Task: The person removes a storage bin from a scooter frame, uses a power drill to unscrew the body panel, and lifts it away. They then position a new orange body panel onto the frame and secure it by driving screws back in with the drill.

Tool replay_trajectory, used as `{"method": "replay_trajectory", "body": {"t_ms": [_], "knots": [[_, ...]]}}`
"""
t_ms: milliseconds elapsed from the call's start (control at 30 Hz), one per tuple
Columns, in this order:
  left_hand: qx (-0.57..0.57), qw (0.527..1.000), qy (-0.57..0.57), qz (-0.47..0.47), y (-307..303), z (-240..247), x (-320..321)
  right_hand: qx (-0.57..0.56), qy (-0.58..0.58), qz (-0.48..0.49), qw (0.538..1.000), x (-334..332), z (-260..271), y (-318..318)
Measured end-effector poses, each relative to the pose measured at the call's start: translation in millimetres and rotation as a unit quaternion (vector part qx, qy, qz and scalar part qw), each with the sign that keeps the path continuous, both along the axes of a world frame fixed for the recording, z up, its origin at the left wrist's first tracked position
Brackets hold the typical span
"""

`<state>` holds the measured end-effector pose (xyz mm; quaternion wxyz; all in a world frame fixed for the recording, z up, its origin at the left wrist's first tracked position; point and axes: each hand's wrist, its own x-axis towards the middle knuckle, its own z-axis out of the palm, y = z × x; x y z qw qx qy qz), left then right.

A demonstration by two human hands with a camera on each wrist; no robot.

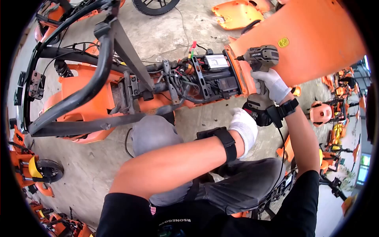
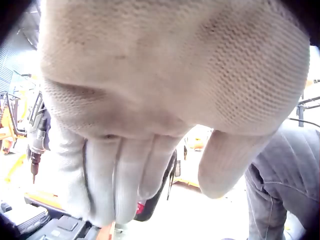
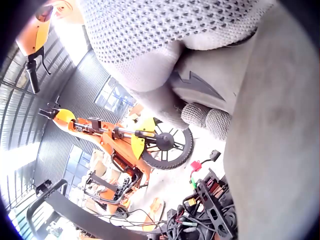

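Likely screw work: right hand (image 1: 275,85) clamped around drill (image 1: 263,55); left hand (image 1: 244,129), fingers straight, perhaps touching the battery (image 1: 256,113); next needs steady aim.

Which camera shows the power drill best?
The head view shows the power drill best, from bit to battery, with the right hand around its handle. The left wrist view shows its chuck and bit, the rest largely behind the left hand. The right wrist view catches only part of its body, very close.

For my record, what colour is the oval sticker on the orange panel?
The sticker is yellow with dark marks, clearest in the head view.
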<state>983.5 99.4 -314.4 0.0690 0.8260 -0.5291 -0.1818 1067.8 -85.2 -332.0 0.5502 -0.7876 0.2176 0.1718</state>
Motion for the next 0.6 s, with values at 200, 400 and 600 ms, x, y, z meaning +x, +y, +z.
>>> {"method": "replay_trajectory", "body": {"t_ms": [200, 400, 600], "knots": [[-0.009, 1.000, 0.020, -0.011, -8.3, -2.4, 6.6, 0.008, 0.006, 0.005, 1.000, 46.3, -4.7, 2.7], [0.017, 0.998, 0.052, -0.027, -22.1, -3.6, 15.2, -0.008, 0.066, -0.017, 0.998, 83.3, -22.6, 2.8], [0.022, 0.997, 0.074, -0.027, -20.7, 5.2, 21.3, -0.017, 0.088, -0.003, 0.996, 95.4, -32.2, -4.3]]}}
